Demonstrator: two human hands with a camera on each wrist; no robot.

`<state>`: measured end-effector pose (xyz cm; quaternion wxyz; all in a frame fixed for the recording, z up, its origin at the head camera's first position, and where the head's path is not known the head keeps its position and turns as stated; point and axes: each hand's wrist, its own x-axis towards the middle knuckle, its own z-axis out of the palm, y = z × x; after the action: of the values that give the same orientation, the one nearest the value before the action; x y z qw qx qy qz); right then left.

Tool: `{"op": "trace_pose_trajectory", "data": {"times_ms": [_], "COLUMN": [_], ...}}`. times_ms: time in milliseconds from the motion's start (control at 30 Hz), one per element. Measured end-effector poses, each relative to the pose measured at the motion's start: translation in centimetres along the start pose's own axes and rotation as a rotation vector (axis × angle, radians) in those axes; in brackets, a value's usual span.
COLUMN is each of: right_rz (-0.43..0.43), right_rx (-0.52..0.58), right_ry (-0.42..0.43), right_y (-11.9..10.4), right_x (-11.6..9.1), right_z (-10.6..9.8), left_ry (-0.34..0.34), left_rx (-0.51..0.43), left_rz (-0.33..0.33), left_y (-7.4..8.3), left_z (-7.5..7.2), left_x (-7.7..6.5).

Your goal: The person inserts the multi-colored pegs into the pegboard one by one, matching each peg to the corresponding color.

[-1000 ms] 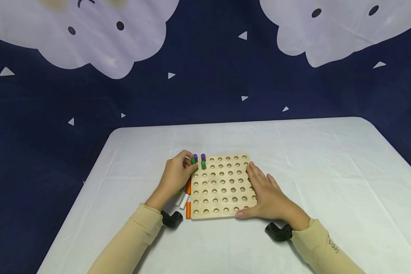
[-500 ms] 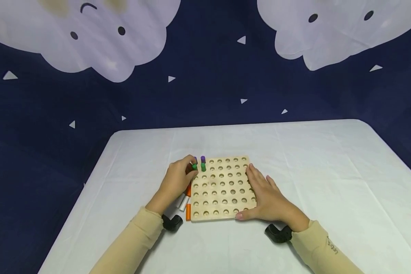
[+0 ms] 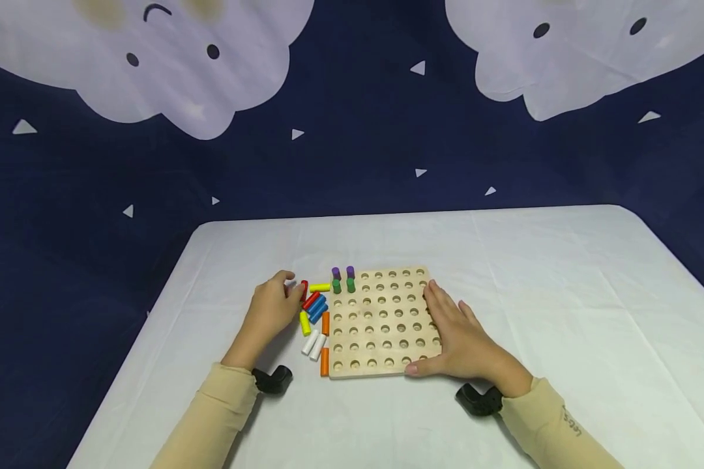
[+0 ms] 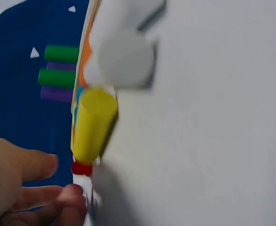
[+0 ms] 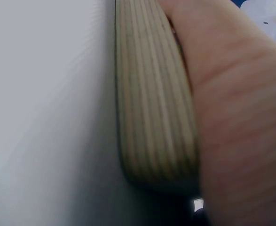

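In the head view, a pale wooden pegboard with rows of round holes lies on the white table. Two purple pegs and two green pegs stand upright at its far left corner. My left hand is left of the board, thumb and fingertips beside a red peg. The left wrist view shows that thumb and fingers parted, with the red peg just beyond them. My right hand rests spread on the board's near right corner, fingers along the right side, thumb at the front edge.
Loose pegs lie along the board's left side: yellow, blue, white and orange, plus another red peg. A dark blue cloth with clouds hangs behind the table.
My left hand has let go of a green peg, now upright at the board's left edge, and moved left toward the red peg. The right hand has stayed in place.
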<state>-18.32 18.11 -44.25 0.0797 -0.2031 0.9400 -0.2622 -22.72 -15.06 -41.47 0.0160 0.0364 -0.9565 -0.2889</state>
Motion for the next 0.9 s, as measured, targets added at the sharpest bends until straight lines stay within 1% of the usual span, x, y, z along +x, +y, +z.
{"op": "trace_pose_trajectory", "data": {"times_ms": [67,167,267,400,500,567,633,700,800,900], "right_rz": [0.001,0.000,0.000,-0.003,-0.007,-0.009,-0.010,-0.009,-0.004,-0.001], "right_rx": [-0.002,-0.001,0.000,0.000,0.001,0.005,0.004,0.004,0.004,0.006], "right_ry": [-0.001,0.000,0.001,0.004,0.006,0.005,0.004,0.003,-0.001,-0.002], "right_y": [0.0,0.1,0.1,0.1,0.1,0.1,0.1,0.1,0.1,0.1], "right_x": [0.0,0.0,-0.1,0.0,0.0,0.1,0.1,0.1,0.1,0.0], "right_z": [0.0,0.0,0.0,0.0,0.0,0.0,0.0,0.0,-0.1,-0.1], "left_ry": [-0.056,-0.102,-0.124,-0.166,-0.201,-0.215,-0.215,-0.200,-0.151,-0.105], "left_rx": [0.025,0.033,0.029,0.048,0.066,0.064,0.051,0.037,0.008,-0.062], "left_rz": [-0.033,-0.038,-0.023,-0.007,-0.016,-0.034,-0.049,-0.052,-0.041,-0.017], "left_y": [-0.4,-0.5,-0.2,0.2,0.4,0.4,0.4,0.4,0.6,1.4], "left_z": [0.0,0.1,0.2,0.2,-0.1,-0.3,-0.4,-0.5,-0.6,-0.7], "left_x": [0.2,0.4,0.7,1.2,1.4,1.5,1.4,1.2,0.7,-0.1]}}
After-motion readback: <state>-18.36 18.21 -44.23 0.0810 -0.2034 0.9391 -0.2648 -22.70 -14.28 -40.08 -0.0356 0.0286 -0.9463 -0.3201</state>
